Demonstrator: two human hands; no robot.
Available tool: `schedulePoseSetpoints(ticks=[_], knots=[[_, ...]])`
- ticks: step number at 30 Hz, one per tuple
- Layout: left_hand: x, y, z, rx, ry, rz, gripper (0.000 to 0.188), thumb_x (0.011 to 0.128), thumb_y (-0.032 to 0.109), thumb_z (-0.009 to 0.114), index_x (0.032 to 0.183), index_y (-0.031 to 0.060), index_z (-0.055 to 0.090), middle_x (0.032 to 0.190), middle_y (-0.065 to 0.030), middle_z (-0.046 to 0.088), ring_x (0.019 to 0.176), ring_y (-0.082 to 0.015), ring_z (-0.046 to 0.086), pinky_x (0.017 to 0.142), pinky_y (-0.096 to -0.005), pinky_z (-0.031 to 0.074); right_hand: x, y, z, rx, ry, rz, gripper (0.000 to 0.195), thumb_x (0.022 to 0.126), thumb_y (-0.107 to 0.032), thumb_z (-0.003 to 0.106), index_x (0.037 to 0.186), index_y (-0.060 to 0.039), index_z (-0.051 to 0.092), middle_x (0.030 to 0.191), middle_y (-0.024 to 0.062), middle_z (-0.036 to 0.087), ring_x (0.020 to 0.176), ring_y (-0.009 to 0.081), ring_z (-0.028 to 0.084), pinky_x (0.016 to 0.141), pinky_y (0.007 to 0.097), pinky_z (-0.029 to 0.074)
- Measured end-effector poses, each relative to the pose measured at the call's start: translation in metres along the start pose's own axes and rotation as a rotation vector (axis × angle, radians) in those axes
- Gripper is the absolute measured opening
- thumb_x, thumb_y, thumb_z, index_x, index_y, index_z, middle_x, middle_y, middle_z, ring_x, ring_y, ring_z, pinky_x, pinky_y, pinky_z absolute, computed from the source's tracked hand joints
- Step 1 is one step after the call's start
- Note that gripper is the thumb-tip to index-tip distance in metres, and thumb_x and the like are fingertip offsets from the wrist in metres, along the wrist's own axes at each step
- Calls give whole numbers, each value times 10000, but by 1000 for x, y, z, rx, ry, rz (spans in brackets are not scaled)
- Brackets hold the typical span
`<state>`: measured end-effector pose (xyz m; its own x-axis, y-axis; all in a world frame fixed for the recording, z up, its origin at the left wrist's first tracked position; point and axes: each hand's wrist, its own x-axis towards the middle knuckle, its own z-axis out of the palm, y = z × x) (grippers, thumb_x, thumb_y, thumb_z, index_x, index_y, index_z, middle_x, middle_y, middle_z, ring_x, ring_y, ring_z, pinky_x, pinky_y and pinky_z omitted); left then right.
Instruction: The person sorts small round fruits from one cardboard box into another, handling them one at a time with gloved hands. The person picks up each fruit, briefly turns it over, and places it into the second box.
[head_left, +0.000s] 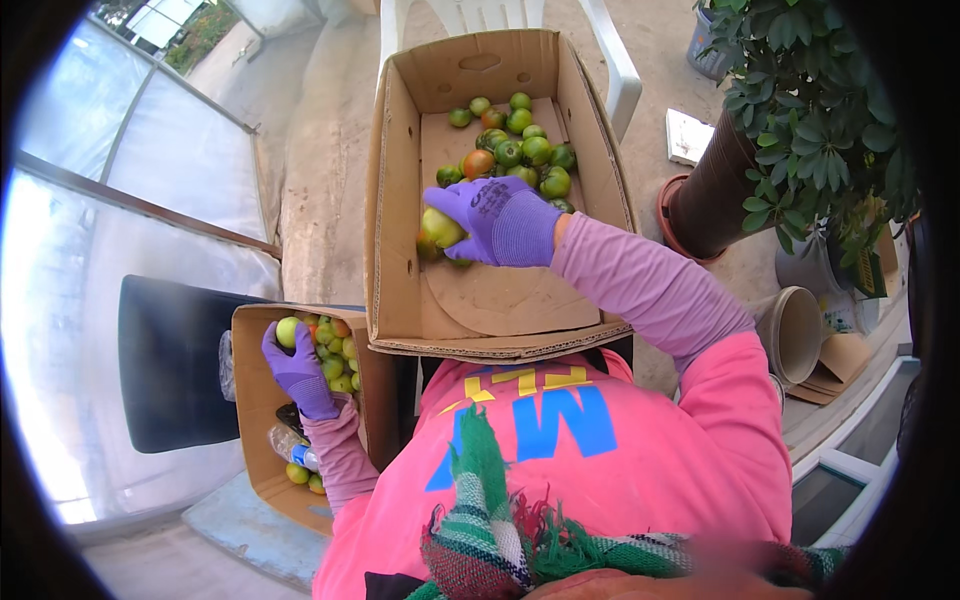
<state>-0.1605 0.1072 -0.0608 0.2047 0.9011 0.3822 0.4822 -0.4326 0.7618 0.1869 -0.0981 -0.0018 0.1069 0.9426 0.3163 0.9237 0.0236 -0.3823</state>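
Note:
My right hand (504, 220), in a purple knit glove, reaches into the large cardboard box (510, 322) before me. Its fingers are closed around a pale green tomato (441, 228). Just beyond it lie several green tomatoes (535, 151) and an orange-red tomato (478, 163) on the box floor. My left hand (298, 369), gloved alike, is over a second cardboard box (256, 390) at the left. Between its thumb and fingers sits a light green tomato (286, 331). Beside that hand, a pile of green and reddish tomatoes (335, 352) fills part of this box.
A clear plastic bottle (289, 444) and more tomatoes (298, 473) lie in the left box. Behind the large box stands a white plastic chair (622, 82). A potted leafy plant (709, 184) and a bucket (791, 334) are at the right; a dark chair back (176, 360) is at the left.

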Motion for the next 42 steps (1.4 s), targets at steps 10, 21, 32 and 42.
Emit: schedulePoseSetpoints(ticks=[10, 21, 32, 42], knots=[[-22, -121, 32, 402, -449, 13, 539, 872, 265, 796, 1319, 10, 633, 1219, -275, 707, 1108, -453, 679, 942, -482, 543, -3, 7, 8, -33, -28, -43, 449, 896, -380, 756, 1161, -72, 566, 937, 183, 728, 876, 391, 745, 730, 499, 578], [-32, -148, 38, 457, -380, -8, 689, 884, 277, 787, 1467, 15, 531, 1331, -279, 666, 1226, -446, 642, 993, -470, 536, -3, 8, 7, -30, -70, -26, 476, 861, -376, 787, 1164, -73, 580, 933, 186, 715, 900, 388, 735, 744, 507, 573], [-9, -50, 3, 301, -188, 162, 535, 939, 175, 773, 1417, 2, 607, 1281, -214, 693, 1119, -329, 695, 944, -407, 554, -5, 7, 6, -39, -145, 23, 566, 844, -384, 814, 1268, -100, 572, 983, 179, 682, 952, 383, 713, 783, 504, 573], [-29, 174, 40, 52, -385, 862, 675, 844, 136, 874, 1436, 0, 582, 1356, -213, 649, 1191, -379, 659, 998, -434, 549, -1, -12, -7, 510, -152, 69, 612, 874, -524, 797, 1219, -28, 699, 984, 212, 753, 902, 354, 749, 810, 423, 582]])
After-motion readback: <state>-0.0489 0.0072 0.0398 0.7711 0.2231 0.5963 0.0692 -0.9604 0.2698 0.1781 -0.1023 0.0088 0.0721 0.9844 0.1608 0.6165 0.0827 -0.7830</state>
